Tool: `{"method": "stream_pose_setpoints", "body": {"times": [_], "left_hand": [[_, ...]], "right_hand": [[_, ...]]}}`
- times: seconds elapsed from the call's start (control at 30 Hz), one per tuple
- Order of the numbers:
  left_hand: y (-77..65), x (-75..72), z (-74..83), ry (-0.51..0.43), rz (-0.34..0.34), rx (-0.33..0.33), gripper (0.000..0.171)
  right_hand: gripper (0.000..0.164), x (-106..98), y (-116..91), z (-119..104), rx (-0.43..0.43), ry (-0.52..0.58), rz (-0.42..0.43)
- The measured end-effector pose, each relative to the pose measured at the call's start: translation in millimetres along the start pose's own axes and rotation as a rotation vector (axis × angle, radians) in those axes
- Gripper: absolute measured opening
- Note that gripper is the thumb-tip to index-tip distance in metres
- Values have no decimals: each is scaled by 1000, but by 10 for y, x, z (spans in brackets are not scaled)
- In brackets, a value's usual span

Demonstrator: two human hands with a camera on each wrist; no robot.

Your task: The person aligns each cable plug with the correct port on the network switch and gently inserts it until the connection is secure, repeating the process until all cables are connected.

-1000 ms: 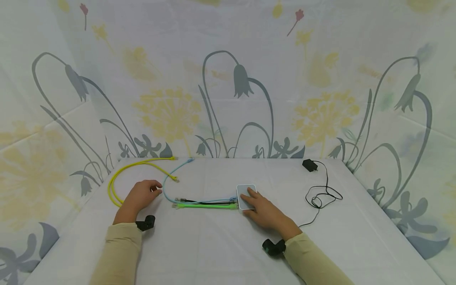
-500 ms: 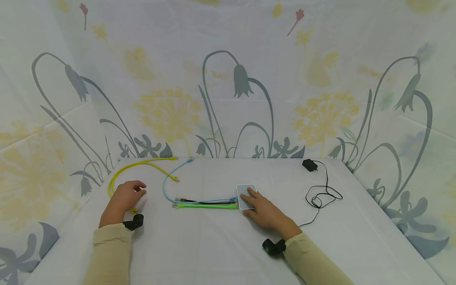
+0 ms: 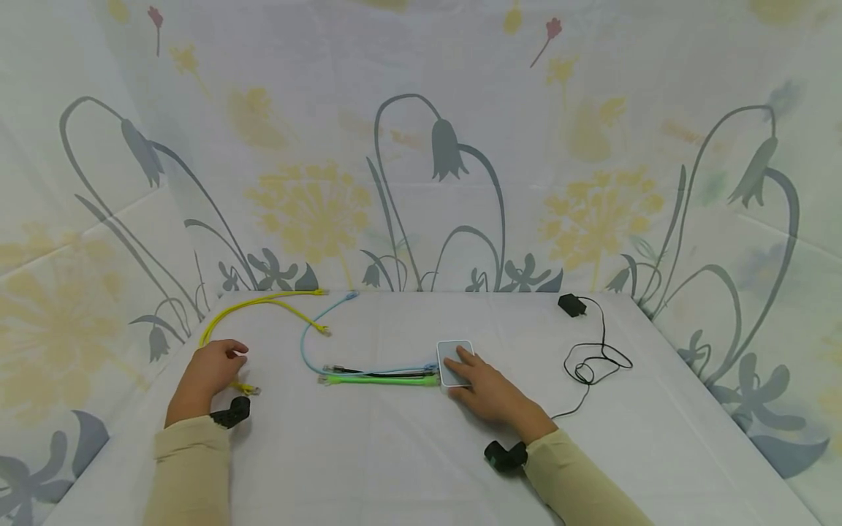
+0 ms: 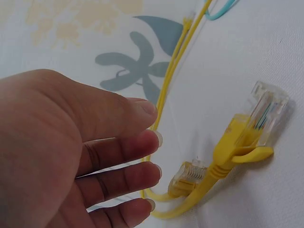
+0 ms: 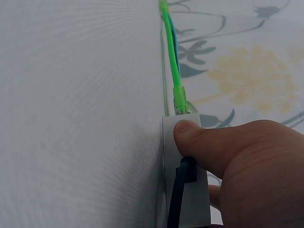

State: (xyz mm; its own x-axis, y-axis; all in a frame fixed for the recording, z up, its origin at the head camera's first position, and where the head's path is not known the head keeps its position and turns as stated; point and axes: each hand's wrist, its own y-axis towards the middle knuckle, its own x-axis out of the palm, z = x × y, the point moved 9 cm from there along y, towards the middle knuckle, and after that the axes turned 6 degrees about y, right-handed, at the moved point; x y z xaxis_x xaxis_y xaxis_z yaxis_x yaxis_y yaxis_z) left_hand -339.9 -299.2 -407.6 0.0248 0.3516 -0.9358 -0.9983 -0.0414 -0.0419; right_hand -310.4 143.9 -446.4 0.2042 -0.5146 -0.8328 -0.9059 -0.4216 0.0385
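The left hand [image 3: 209,367] is at the left of the desk [image 3: 395,460], beside the yellow cables [image 3: 263,299]. Its fingers are loosely bent, the thumb lies alongside them, and nothing shows in its grip. In the left wrist view a yellow strand runs behind the fingertips; whether they touch it cannot be told. Two clear yellow-booted plugs [image 4: 247,135] lie on the desk just past the fingers, one in front of the other. The other yellow ends lie farther back, near one end of the light blue cable [image 3: 303,343].

The right hand [image 3: 490,391] holds the box [image 3: 449,351] near the middle of the desk, fingers over the top and thumb pressed on the near side, where a black lead [image 5: 177,197] is plugged in. The green cable [image 3: 384,380], the black cable [image 3: 401,375] and the light blue one run close together to the box's left side; how firmly their plugs sit there cannot be told. At the back right is the adapter [image 3: 572,305], its thin cord [image 3: 604,321] looping toward the right wrist.
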Motion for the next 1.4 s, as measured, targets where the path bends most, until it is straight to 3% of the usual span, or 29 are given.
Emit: {"method": "stream_pose_setpoints", "body": {"times": [0.47,0.87,1.13,1.4], "left_hand": [[-22,2,-173,5,-49,-57,34],[-23,50,-171,4,-68,-43,33],[5,89,-146,9,-43,-63,30],[58,139,-85,52,-17,-16,27]], "right_hand": [[55,-16,3,-11,-4,-6,6],[54,-18,4,-19,-12,-8,10],[53,-18,2,-22,-6,-1,5],[54,-21,0,-19,-2,9,7]]}}
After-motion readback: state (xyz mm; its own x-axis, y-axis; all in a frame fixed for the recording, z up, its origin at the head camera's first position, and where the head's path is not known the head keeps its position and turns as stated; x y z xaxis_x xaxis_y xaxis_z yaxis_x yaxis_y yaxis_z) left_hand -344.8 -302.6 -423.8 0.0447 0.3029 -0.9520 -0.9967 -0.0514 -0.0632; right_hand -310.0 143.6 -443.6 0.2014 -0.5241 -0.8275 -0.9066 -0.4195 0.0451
